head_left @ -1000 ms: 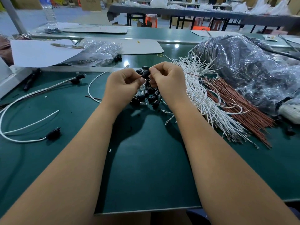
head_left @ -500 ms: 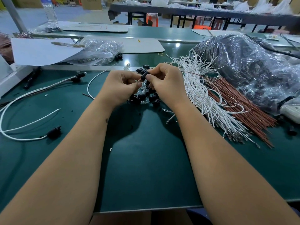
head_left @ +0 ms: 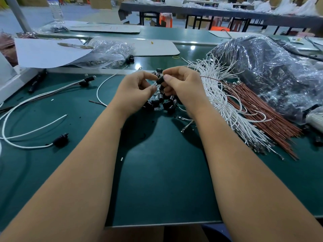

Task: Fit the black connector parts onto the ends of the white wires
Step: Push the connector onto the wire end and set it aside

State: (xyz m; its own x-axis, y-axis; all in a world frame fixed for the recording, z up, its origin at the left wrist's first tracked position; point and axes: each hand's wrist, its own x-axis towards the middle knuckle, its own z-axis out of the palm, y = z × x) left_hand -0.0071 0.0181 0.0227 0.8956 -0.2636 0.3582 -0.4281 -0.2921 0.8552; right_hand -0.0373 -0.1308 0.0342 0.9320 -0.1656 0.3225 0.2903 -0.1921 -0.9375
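Over at nine o'clock on the green tabletop (head_left: pixel 157 172), long white wires (head_left: pixel 26 109) loop across the surface, and one of them ends in a fitted black connector (head_left: pixel 60 140) lying at about eight o'clock. Further back, around ten o'clock, a white sheet (head_left: pixel 47 52) sits beside a crumpled clear plastic bag (head_left: pixel 108 53).

In the middle, the person's left hand (head_left: pixel 134 92) is raised just above the tabletop with its fingers (head_left: pixel 150 76) curled, thumb and forefinger tips close together against the near end of a small black connector part (head_left: pixel 160 79); I cannot tell whether a wire end is between them. The right hand (head_left: pixel 183 86) meets it from the other side, its fingers (head_left: pixel 168 78) pinching that same part, so the piece sits between the two hands at roughly twelve o'clock. A thin brown wire (head_left: pixel 209 78) runs away from behind the right hand toward two o'clock.

Directly beneath the hands lies a small heap of loose black connector parts (head_left: pixel 166 103) on the tabletop.

To the right, at about two to three o'clock, a thick bundle of white wires (head_left: pixel 225 105) fans out, touching a bundle of brown wires (head_left: pixel 258 109) just beside it. Beyond them, at one to two o'clock, stands a large clear plastic bag of dark parts (head_left: pixel 272 70).
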